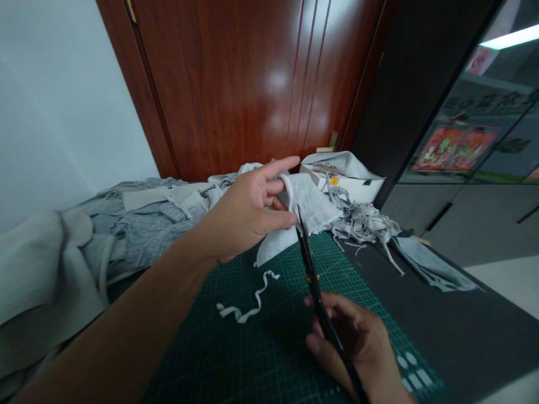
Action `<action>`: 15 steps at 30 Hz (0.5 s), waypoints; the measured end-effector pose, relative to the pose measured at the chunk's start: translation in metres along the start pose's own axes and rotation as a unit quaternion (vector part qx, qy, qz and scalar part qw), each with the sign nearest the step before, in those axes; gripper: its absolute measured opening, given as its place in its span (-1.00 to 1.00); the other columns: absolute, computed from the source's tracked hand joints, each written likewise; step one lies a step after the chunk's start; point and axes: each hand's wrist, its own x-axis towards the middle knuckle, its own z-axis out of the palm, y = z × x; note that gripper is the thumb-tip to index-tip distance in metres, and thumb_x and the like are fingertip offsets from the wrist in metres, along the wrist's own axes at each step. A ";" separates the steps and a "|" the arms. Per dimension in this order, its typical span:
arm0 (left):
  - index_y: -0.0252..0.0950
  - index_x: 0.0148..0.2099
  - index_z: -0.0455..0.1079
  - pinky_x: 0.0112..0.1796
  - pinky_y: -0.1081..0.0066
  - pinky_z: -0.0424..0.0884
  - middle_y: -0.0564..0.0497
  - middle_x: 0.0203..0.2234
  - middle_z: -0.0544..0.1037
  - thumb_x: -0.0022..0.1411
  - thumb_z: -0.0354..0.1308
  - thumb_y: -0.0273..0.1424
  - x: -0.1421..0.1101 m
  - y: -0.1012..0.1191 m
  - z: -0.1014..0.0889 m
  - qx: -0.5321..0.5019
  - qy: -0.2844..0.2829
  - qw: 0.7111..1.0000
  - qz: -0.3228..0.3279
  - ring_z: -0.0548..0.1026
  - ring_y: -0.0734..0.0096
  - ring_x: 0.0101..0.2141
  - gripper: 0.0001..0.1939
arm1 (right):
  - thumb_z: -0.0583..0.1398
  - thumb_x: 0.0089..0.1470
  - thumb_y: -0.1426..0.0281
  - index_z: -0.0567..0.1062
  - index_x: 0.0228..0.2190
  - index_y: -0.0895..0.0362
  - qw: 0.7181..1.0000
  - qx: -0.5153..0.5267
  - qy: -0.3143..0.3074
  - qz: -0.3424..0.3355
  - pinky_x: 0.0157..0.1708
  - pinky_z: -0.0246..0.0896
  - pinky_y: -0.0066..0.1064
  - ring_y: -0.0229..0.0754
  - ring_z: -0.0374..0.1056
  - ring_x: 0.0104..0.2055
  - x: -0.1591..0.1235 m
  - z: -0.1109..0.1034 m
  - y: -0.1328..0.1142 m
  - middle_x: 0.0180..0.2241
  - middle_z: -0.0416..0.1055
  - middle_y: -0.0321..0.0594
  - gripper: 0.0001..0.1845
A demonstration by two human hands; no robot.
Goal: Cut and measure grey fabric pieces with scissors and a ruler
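Observation:
My left hand pinches a piece of light grey fabric between thumb and fingers, raised above the green cutting mat. Part of the fabric hangs below the thumb. In my right hand is a pair of black scissors, their blades pointing up and away from me. The blade tips reach the fabric close beside my left thumb. A thin, curled fabric strip lies on the mat beneath.
Heaped grey cloth runs along the left and back. A white box stands at the back right, with tangled scraps before it. Grey fabric lies on the dark table. Behind is a wooden door.

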 end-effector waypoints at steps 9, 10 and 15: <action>-0.25 0.55 0.06 -0.24 0.23 0.56 -0.13 -0.14 0.66 0.08 0.34 -0.65 0.003 -0.006 0.003 0.037 -0.023 0.999 -0.012 0.66 0.05 -0.16 0.04 | 0.42 0.06 0.38 0.65 -0.07 -0.03 0.999 0.015 0.035 -0.028 -0.64 0.12 -0.54 -0.32 0.28 -0.60 0.001 0.003 0.000 -0.54 0.43 -0.40 -0.65; -0.25 0.55 0.05 -0.25 0.23 0.56 -0.12 -0.15 0.66 0.09 0.35 -0.64 0.003 -0.007 0.003 0.040 -0.024 0.999 -0.010 0.66 0.04 -0.15 0.05 | 0.42 0.06 0.37 0.65 -0.07 -0.02 0.999 0.015 0.035 -0.030 -0.64 0.11 -0.53 -0.32 0.28 -0.60 0.001 0.003 0.000 -0.54 0.42 -0.40 -0.65; -0.21 0.56 0.03 -0.28 0.28 0.54 -0.07 -0.20 0.65 0.11 0.35 -0.61 0.003 -0.011 0.003 0.062 -0.024 0.998 0.008 0.64 0.11 -0.19 0.04 | 0.41 0.06 0.36 0.65 -0.08 -0.02 0.999 0.015 0.038 -0.019 -0.63 0.10 -0.51 -0.32 0.26 -0.60 0.001 0.004 -0.003 -0.56 0.40 -0.41 -0.66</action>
